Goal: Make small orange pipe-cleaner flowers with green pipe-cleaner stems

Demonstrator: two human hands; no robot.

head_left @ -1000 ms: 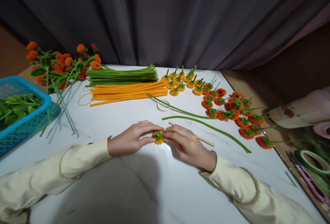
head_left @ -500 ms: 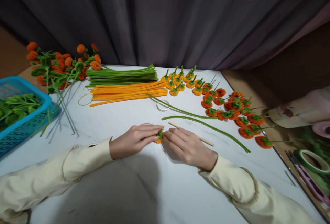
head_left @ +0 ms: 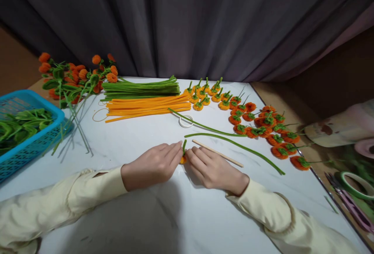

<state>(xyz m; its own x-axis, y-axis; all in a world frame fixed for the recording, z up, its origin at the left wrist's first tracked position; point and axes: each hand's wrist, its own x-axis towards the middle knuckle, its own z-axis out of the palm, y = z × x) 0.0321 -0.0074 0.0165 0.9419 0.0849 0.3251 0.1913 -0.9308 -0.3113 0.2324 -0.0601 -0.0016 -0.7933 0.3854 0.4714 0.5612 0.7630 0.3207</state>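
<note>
Between my two hands is a small yellow-orange pipe-cleaner pumpkin [head_left: 183, 160], its green stem [head_left: 184, 145] sticking up. My left hand [head_left: 154, 165] is closed, with its fingertips pinched together at the stem. My right hand [head_left: 214, 169] has its fingers curled against the pumpkin's right side; the fingertips partly hide it. A thin wooden stick [head_left: 222, 155] lies just behind my right hand. Beyond it, two loose green pipe cleaners [head_left: 236, 145] stretch across the white table [head_left: 140, 226]. A white ring [head_left: 186, 124] sits under the farther one.
Bundles of green [head_left: 143, 89] and orange pipe cleaners [head_left: 149, 106] lie at the back. Finished yellow pumpkins [head_left: 198, 106] and orange ones [head_left: 279, 152] stand right of them. Left are a blue basket [head_left: 35, 145] of leaves and orange flowers [head_left: 83, 74]. Scissors [head_left: 350, 205] and green tape [head_left: 358, 184] lie right.
My left hand's fingers have shifted from lying flat beside the pumpkin to a pinch at its stem, which now stands taller. My right hand has barely moved. The view has shifted slightly.
</note>
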